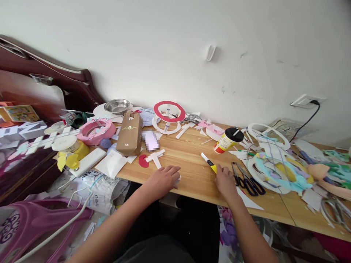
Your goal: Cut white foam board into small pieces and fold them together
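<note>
You've got the yellow-and-black knife [210,163] in your right hand [225,179], fingers wrapped round the handle, tip aimed away from you and a bit left over bare worktop [188,157]. Your left hand [166,178] is near the front edge, fingers curled down, with a bit of something white [178,180] peeking out from under them. Can't tell if they're actually pinching it or just resting there.

Tbh, for good knife control I'd lay that white bit flat, further in from the edge, and spread the left fingers to pin it, well out of the blade's line. Light strokes beat one hard shove, imo.

Also watch the black-handled scissors [244,176] just beside your right hand, they could snag your wrist. Same goes for the white paper [250,202] by your forearm. The cup [229,140] beyond the knife looks easy to knock too.
</note>
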A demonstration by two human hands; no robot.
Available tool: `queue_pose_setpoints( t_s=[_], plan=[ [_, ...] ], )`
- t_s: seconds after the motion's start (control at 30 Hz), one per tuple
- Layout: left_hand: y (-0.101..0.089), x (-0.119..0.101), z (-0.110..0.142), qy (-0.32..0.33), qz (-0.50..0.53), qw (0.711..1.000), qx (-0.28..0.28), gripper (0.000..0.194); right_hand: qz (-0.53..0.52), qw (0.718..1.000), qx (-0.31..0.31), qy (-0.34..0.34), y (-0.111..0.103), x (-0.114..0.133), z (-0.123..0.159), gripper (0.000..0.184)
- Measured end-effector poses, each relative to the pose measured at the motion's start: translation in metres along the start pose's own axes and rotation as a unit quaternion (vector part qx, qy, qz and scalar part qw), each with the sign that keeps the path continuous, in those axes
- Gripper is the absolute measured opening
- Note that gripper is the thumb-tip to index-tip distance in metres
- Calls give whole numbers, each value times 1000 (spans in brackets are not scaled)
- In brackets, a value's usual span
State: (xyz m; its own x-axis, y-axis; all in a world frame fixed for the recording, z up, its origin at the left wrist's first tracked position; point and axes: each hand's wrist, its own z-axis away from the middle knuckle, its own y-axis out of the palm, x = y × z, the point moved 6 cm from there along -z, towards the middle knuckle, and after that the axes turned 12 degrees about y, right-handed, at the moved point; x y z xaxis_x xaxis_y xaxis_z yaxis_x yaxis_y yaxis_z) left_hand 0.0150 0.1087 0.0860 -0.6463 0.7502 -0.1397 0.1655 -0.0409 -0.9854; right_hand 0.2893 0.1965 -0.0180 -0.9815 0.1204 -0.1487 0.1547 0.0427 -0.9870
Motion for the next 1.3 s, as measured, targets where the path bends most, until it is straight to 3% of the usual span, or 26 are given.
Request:
queue_pose_setpoints(
  t_s=[0.1, 0.17, 0.3, 0.43, 0.53, 0.63, 0.77, 0.97, 1.07, 1.17, 1.3],
  plan=[
    [-4, 4, 5, 6, 4, 1000, 21, 34, -82, 995, 29, -40, 0, 2, 10, 63],
    [-5, 8, 7, 5, 4, 1000, 20, 34, -189, 976, 50, -90, -12, 7, 25, 70],
    [1, 13, 8, 14, 2, 1000, -22, 35, -382, 903, 116, -161, -59, 17, 68, 64],
    [14, 15, 10, 11, 4, 999, -38, 52, -427, 870, 155, -189, -99, 26, 99, 49],
    [10, 12, 11, 1, 7, 1000, -27, 53, -438, 871, 169, -146, -101, 22, 102, 45],
    [-9, 7, 10, -3, -7, 1000, -14, 40, -440, 877, 154, -119, -97, 17, 101, 37],
    [-27, -1, 4, 20, -44, 999, -3, 34, -439, 877, 123, -153, -100, 18, 104, 30],
    [1, 14, 3, 22, -31, 999, -33, 29, -407, 889, 93, -188, -101, 25, 107, 29],
    [12, 23, 6, -1, -6, 998, -60, 36, -390, 898, 87, -185, -98, 25, 107, 29],
    [12, 24, 8, -24, 2, 998, -57, 48, -379, 903, 92, -182, -98, 26, 105, 30],
    [3, 16, 7, -15, 4, 999, -50, 26, -372, 903, 110, -186, -98, 29, 103, 31]
  ],
)
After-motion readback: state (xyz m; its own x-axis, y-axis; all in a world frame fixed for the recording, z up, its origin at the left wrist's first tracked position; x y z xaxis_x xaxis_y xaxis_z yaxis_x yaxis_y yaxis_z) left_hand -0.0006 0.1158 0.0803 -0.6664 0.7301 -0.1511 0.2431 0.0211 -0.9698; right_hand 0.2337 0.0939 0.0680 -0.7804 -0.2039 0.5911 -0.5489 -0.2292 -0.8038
